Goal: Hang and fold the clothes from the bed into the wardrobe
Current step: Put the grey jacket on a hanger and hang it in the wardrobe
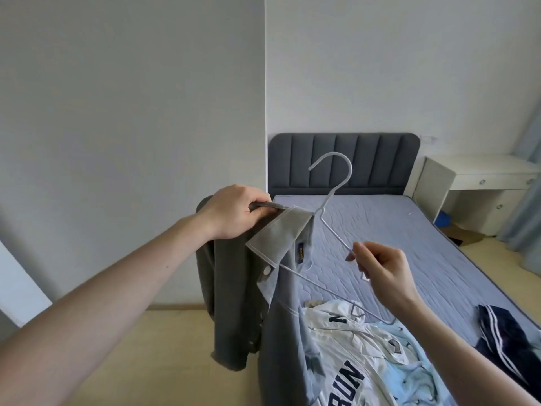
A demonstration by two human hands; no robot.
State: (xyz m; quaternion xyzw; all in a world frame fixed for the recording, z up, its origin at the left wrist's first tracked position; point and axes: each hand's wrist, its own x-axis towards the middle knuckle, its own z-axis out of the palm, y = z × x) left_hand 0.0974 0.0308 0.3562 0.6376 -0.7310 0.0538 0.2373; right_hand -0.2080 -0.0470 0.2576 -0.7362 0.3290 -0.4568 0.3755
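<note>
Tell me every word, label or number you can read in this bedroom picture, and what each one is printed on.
"RUN": large dark letters on the white jacket lying on the bed; any letters before them are cut off by the frame edge.
"N": a single dark letter higher on the same jacket, partly hidden.
Small dark neck label with yellow lettering inside the grey shirt: too small to read.

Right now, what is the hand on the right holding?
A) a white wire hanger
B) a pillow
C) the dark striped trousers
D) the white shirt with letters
A: the right hand pinches the white wire hanger by one shoulder, while the left hand holds the grey jacket at its collar.
</note>
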